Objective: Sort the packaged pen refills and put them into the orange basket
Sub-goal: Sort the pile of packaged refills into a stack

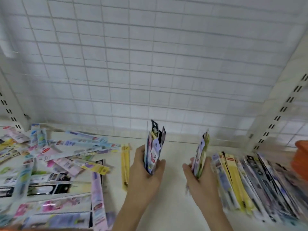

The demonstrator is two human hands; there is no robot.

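At lower centre, left hand (146, 174) and right hand (201, 177) each grip 1 upright refill bundle, long axes vertical. Orange basket (300, 157) sits at right edge, nearer right hand, past sorted row (253, 185).

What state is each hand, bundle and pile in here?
left hand: grips an upright bundle of packets
right hand: grips a second upright bundle
loose pile: scattered flat
sorted row: stacked on edge
orange basket: mostly out of frame
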